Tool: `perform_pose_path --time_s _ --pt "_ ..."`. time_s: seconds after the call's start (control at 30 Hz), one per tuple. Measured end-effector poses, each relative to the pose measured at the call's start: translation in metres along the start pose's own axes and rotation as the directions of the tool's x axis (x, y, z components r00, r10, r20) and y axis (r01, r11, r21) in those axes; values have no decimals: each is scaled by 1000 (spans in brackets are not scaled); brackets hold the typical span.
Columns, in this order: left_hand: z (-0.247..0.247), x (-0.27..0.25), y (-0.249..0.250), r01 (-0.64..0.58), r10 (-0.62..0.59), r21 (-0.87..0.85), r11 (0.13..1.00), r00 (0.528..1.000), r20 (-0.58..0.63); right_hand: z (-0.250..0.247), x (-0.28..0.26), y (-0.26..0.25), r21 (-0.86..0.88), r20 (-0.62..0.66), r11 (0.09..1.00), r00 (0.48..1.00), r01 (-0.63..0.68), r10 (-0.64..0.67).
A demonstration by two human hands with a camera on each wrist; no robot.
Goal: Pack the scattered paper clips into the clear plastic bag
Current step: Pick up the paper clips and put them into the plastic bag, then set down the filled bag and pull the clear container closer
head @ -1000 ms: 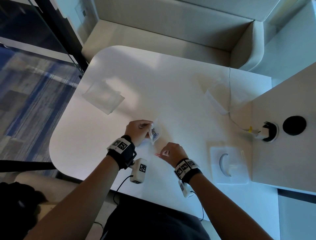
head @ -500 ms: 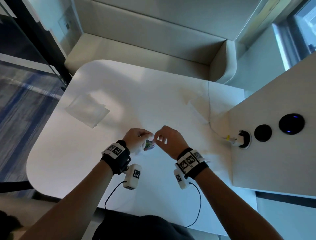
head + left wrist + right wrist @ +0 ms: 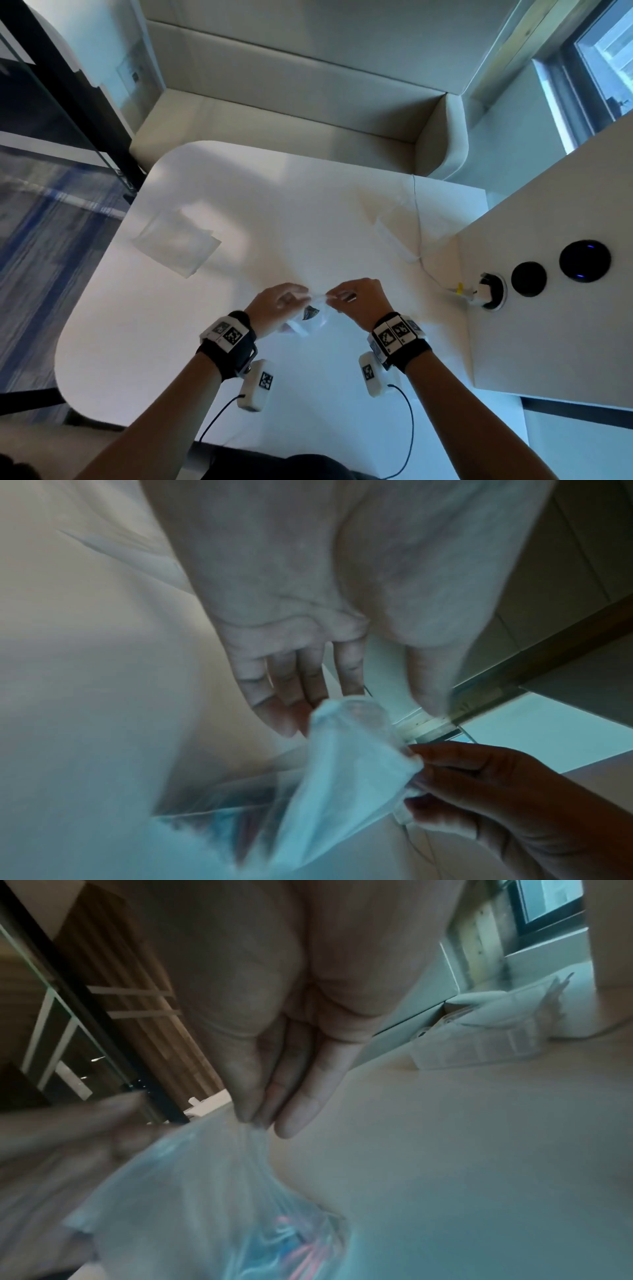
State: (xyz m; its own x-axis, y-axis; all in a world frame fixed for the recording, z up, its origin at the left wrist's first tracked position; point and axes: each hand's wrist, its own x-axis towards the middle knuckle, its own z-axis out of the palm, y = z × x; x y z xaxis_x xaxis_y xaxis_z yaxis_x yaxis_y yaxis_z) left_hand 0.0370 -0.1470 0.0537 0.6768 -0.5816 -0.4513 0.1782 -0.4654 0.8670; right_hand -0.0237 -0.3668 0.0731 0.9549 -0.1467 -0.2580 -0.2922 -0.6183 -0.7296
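Clear plastic bag [image 3: 310, 317] pinched between left hand [image 3: 274, 306] and right hand [image 3: 359, 298]

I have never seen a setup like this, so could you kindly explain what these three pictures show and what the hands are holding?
There is no machine here: a person wears a camera on the head and one on each wrist. The head view looks down on a white table. The left hand and the right hand hold a clear plastic bag between them, each pinching its upper edge. The right wrist view looks along the fingers and shows blurred pink and blue paper clips inside. The left wrist view shows the same bag from the other side. Another flat clear bag lies farther left.
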Motion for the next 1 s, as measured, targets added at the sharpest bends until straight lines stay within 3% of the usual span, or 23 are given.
perform_pose_path --time_s 0.07,0.27,0.4,0.5,0.57,0.77,1.0 --pt "-4 -7 -16 -23 22 -18 1000 999 -24 -1 3 3 24 -32 999 999 -36 36" --pt "-8 -4 -27 -55 70 67 996 966 -248 -4 6 4 192 -17 973 991 -128 133" --pt "-16 2 -25 -63 145 263 963 942 -302 -5 2 3 230 -26 962 988 -145 155" --pt "-13 3 -7 -273 357 365 890 916 -184 -2 -4 -5 208 -30 972 992 -110 118" --pt "-7 8 5 -355 419 389 850 903 -92 0 -8 -9 206 -29 975 995 -83 90" --pt "5 21 17 -410 460 356 840 885 -66 4 -16 -11 186 -41 982 998 -45 54" --pt "8 23 12 -440 465 420 793 884 49 11 -22 -2 223 -38 975 999 -20 29"
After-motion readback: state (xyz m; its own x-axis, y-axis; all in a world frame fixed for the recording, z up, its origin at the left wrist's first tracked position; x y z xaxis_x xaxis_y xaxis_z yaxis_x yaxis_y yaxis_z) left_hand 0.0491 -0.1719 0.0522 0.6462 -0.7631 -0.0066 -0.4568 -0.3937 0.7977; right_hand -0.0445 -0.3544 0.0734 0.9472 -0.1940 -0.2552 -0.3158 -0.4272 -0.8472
